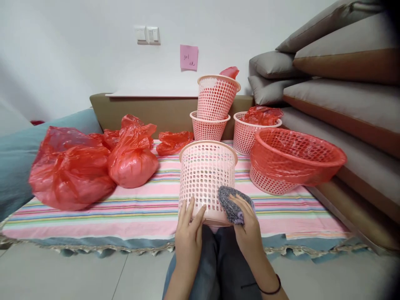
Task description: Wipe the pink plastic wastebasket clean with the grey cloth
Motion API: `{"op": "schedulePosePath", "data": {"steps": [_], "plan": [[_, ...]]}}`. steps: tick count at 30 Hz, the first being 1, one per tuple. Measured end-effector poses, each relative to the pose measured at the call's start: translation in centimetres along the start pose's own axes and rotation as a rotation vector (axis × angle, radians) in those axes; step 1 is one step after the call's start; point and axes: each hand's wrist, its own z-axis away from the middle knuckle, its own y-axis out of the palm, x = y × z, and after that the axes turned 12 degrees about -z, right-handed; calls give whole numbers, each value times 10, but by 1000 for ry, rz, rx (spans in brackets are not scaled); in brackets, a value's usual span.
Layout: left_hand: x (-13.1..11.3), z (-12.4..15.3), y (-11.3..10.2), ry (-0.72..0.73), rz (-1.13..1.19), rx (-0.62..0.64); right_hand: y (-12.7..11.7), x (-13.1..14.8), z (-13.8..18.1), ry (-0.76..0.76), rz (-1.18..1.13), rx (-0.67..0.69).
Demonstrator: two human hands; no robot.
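A pale pink perforated plastic basket point(204, 171) lies tilted in front of me at the edge of the striped cloth, its rim away from me and its base towards my lap. Against the lower left of its wall rests my left hand point(189, 227), fingers spread. My right hand point(246, 221) holds a grey cleaning cloth point(231, 204) with purplish edges, pressed to the basket's lower right side. Part of the cloth is hidden under the fingers.
Red plastic bags point(73, 175) stand full at left. Two stacked pink baskets point(217, 98) are behind, with another basket point(245, 135) and a red-lined basket point(281, 183) at right. Grey-brown cushions point(343, 96) pile up on the right. A striped cloth point(140, 208) covers the seat.
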Motion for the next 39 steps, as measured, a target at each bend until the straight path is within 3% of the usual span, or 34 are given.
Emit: {"op": "schedulePosePath", "data": {"steps": [9, 13, 16, 19, 22, 25, 30, 39], "plan": [[7, 4, 1, -67, 77, -20, -3, 9, 36, 114, -171, -18], [15, 5, 0, -75, 79, -37, -21, 7, 31, 355, -385, -13], [20, 5, -1, -96, 82, -48, -35, 9, 12, 534, -437, -158], [23, 5, -2, -124, 90, -43, -36, 16, -14, 401, -364, -198], [23, 5, -3, -129, 98, -41, -19, 22, -33, 105, -257, -60], [24, 6, -3, -130, 110, -45, 5, 20, -33, -54, -126, 93], [23, 6, -5, -157, 117, -27, 22, 10, -7, -111, 1, 99], [10, 3, -6, -81, 35, -10, 10, 4, 2, -100, 26, 48]]}}
